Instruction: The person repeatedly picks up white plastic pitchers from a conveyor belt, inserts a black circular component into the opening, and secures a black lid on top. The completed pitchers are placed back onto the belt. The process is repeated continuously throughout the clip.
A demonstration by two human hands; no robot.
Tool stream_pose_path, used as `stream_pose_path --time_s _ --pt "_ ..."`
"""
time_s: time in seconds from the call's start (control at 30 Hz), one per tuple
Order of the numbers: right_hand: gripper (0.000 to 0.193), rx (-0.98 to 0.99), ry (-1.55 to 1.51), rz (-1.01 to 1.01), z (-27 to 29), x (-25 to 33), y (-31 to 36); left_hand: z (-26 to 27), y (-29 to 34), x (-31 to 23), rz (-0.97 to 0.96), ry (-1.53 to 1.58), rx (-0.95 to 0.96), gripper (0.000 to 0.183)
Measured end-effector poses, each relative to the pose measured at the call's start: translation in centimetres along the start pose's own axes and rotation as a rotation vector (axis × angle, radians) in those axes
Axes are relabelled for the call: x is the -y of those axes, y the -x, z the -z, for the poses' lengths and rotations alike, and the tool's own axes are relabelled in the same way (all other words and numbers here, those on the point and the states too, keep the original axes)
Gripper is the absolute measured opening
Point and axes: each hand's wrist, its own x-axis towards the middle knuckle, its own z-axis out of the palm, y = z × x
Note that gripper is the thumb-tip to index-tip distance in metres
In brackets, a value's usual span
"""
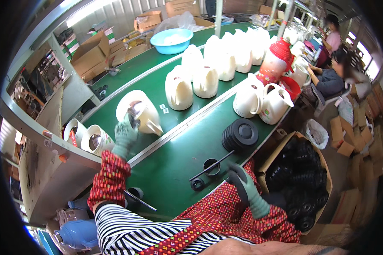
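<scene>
My left hand (127, 131), in a grey-green glove with dark fingers, reaches to a white jug-shaped shell (145, 111) on the green belt. The fingers are bent at the dark opening of the shell and appear to grip it. My right hand (250, 187), also gloved, is low at the near belt edge; motion smears it. A black curved shape lies against its palm, and I cannot make out whether it is held. Close to that hand are a thin dark rod (212, 165), a short black cylinder (211, 167), a small black round part (197, 184) and stacked black discs (241, 133).
Several white jugs (178, 87) stand along the belt (170, 146). A red flask (276, 59) stands among others at right. An open carton (266, 168) of black parts flanks my right arm. A blue basin (171, 41) sits at the back. Two people (331, 80) sit at far right.
</scene>
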Motion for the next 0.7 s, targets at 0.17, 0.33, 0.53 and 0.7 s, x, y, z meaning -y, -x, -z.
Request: stream_pose_path --time_s 0.17,0.33,0.53,0.7 --pt "0.081 0.080 -0.025 -0.223 -2.5 12.0 -4.7 7.8 7.1 -12.0 -0.460 0.283 0.205 0.045" --pt "0.067 0.258 -0.251 -0.417 1.2 10.6 -5.1 11.2 9.5 -20.0 -0.943 0.322 0.509 0.066" --pt "0.051 0.128 -0.353 -0.242 5.9 8.6 5.0 8.8 11.1 -22.5 -0.791 0.923 0.642 0.068" --pt "0.060 -0.017 -0.752 -0.112 9.1 2.3 10.7 -2.9 15.5 -19.2 -0.132 1.462 0.869 0.080"
